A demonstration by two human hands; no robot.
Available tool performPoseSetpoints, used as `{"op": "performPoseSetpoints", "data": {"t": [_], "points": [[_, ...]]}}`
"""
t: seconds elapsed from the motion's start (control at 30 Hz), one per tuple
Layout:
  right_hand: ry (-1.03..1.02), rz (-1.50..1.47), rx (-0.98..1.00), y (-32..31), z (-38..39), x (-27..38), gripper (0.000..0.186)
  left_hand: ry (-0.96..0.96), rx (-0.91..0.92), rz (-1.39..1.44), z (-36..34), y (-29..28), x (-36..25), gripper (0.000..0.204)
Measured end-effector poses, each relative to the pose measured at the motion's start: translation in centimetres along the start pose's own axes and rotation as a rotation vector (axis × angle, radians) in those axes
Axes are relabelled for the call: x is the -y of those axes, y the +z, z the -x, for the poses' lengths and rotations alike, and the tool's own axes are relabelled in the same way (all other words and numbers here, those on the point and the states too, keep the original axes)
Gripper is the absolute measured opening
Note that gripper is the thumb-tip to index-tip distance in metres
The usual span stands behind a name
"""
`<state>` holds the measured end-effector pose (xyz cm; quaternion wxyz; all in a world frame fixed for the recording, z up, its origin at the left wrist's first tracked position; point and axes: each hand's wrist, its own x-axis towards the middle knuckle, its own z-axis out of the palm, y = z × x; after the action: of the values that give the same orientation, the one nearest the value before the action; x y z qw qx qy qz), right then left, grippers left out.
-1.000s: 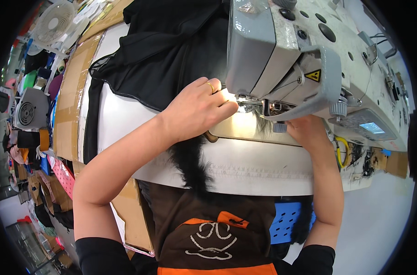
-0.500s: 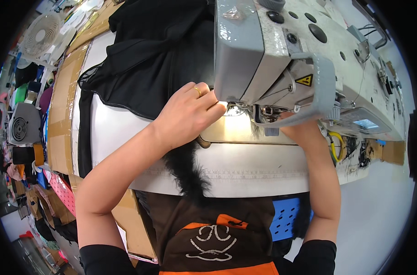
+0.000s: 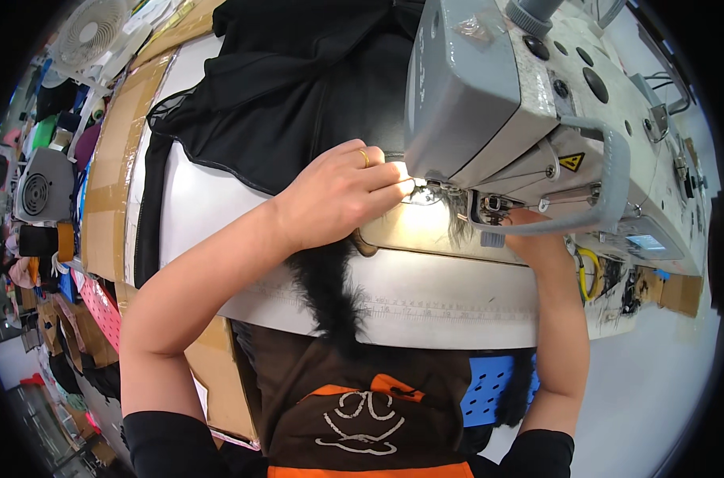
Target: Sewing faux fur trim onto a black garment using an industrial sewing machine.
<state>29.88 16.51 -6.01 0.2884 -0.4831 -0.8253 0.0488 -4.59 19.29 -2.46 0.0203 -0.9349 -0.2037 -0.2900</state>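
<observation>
My left hand is closed, thumb and fingers pinched together just left of the lit needle area of a sewing machine. A black fluffy trim, feathery in look, runs out from beneath this hand and hangs over the table's front edge. The pinched spot itself is mostly hidden by the fingers. Beyond the hand, a black garment lies spread on the white table. My right hand reaches behind the machine's grey guard bar, right of the needle; its fingers are hidden. Dark wisps show on the metal plate.
A printed ruler runs along the table's front edge. Cardboard borders the table at the left, with a white fan and a grey fan-like unit past it. A blue perforated panel shows below the table.
The whole view has shifted, so the machine appears farther right. My left hand stays pinched beside the needle area, and my right hand stays behind the guard bar.
</observation>
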Motion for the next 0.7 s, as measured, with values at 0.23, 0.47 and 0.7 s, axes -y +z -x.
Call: {"op": "performPoseSetpoints", "data": {"t": [0.23, 0.47, 0.7], "points": [[0.124, -0.061, 0.032, 0.3, 0.5, 0.0, 0.019, -0.011, 0.057, -0.051, -0.1, 0.6, 0.1, 0.012], [-0.243, 0.478, 0.001, 0.8, 0.4, -1.1, 0.016, -0.025, 0.019, -0.020, -0.1, 0.5, 0.1, 0.013], [0.070, 0.181, 0.045, 0.6, 1.2, -0.2, 0.015, -0.041, 0.039, -0.025, 0.1, 0.6, 0.2, 0.011]]}}
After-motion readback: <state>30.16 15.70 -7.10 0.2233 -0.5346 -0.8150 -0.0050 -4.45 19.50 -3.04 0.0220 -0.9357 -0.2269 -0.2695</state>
